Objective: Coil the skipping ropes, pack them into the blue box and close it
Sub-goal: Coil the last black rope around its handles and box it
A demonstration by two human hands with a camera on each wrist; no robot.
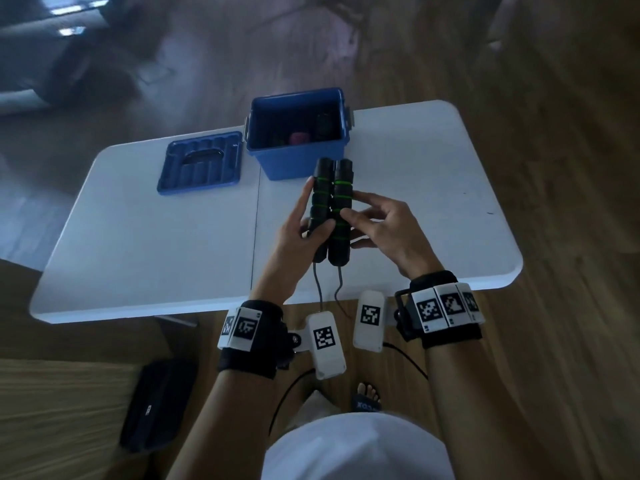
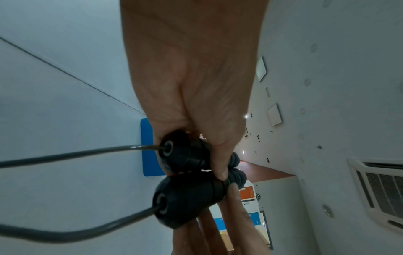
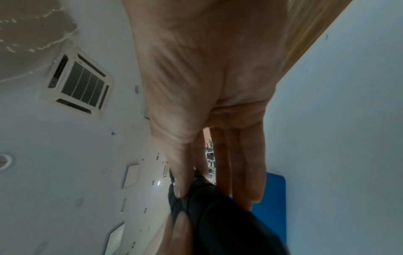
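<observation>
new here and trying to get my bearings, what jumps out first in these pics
The eye goes first to the two black handles with green rings, held side by side above the white table by the left hand and right hand, their cords hanging off the near edge. Just behind stands the open blue box, something pink inside, with its lid lying to the left.

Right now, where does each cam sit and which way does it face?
Head: on the head, facing down at the table, blue box and lid; both forearms and a foot show.
Left wrist: along the left hand at the rope handles, ceiling behind.
Right wrist: along the right hand, thumb on a handle; ceiling vent behind.
Shared: all three show the handles.
</observation>
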